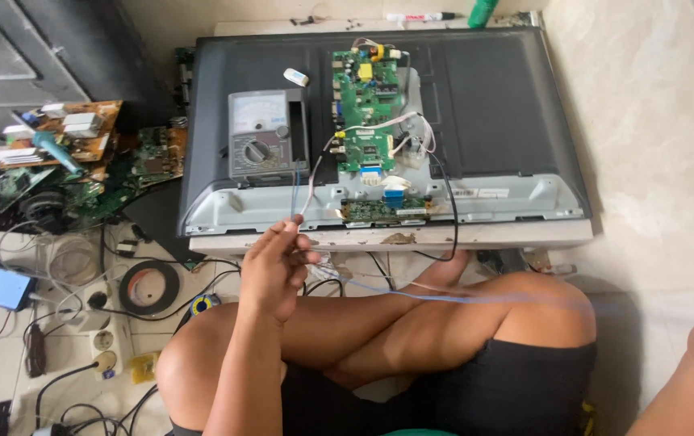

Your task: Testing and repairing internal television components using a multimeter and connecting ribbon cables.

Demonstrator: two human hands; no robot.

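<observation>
Now the left hand [276,270] pinches thin wires [305,194] in closed fingers, just at 6 o'clock of the grey meter [262,144] on the opened television [492,105] (right hand is out of view).

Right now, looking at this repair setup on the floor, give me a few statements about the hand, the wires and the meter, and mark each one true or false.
1. The left hand pinches thin wires between its fingertips. True.
2. The meter lies on the floor beside the tape roll. False: it rests on the back of the television, left of the green circuit board.
3. The television lies with its back cover off and its boards showing. True.
4. The right hand grips a screwdriver over the circuit board. False: no right hand shows in the picture.
5. The tape roll sits on the floor left of the person's knee. True.
</observation>
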